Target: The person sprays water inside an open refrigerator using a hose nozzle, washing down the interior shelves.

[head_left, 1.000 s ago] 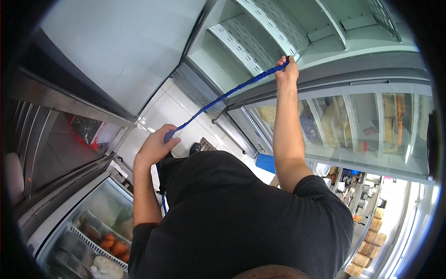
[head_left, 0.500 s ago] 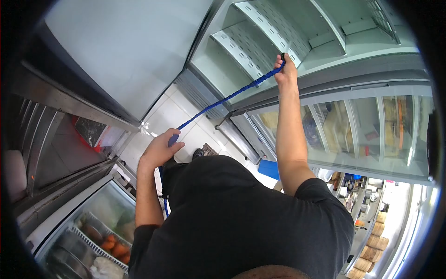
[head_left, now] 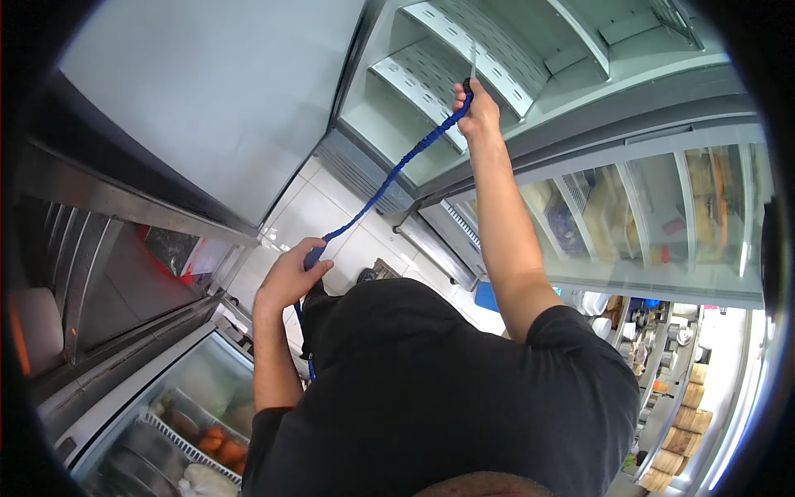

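Note:
A blue fabric-covered, crinkled hose [head_left: 396, 171] runs between my two hands. My right hand [head_left: 480, 109] is closed around its far end, where a dark fitting [head_left: 468, 84] shows above the fingers. From there a thin whitish streak, apparently water, points at the perforated metal shelves [head_left: 497, 70] inside an open upright fridge [head_left: 368, 112]. My left hand [head_left: 290, 275] is wrapped around the hose lower down, near my body. More of the hose hangs below that hand, partly hidden by my shirt.
A fridge door with a glass panel [head_left: 646, 224] stands open on the right, with reflections in it. A grey panel [head_left: 207, 91] fills the upper left. Lower left is a glass-topped chiller [head_left: 195, 373] holding food. Below lies white tiled floor [head_left: 352, 248].
My right hand has moved left and slightly up with the hose end. The hose between my hands now sags in a deeper curve. The whitish streak shows more plainly.

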The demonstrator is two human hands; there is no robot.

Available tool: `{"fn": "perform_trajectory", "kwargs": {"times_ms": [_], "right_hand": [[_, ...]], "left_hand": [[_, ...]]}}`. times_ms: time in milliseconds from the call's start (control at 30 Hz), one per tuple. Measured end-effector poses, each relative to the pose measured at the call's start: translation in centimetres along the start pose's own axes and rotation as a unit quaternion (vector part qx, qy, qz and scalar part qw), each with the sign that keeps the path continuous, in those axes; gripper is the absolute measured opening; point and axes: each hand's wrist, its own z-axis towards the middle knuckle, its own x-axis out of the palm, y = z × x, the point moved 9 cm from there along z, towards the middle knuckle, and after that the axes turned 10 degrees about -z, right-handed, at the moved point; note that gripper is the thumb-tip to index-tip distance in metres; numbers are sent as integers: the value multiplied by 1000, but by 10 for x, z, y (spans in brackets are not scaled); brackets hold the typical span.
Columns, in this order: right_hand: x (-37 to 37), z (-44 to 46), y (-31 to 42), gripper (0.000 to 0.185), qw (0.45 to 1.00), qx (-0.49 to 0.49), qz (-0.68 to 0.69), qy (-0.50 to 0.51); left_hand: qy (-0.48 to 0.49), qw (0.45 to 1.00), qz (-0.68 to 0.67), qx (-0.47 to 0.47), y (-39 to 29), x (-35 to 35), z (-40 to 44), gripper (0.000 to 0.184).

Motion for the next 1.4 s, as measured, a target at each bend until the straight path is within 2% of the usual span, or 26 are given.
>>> {"fn": "perform_trajectory", "kwargs": {"times_ms": [300, 500, 867, 1033, 1400], "right_hand": [[-87, 11, 8, 23, 988, -21, 83, -130], [-100, 1, 13, 22, 982, -38, 100, -155], [-45, 5, -2, 22, 998, -24, 34, -53], [-19, 8, -7, 21, 999, -9, 48, -10], [4, 14, -16, 22, 998, 10, 62, 17]], "left_hand": [[8, 1000, -6, -21, 2, 1, -2, 43], [21, 1000, -4, -16, -6, 5, 5, 41], [25, 999, 22, -13, -18, 12, 7, 49], [21, 999, 23, -18, -18, 14, 3, 49], [25, 999, 17, -26, -28, 17, 0, 48]]}}
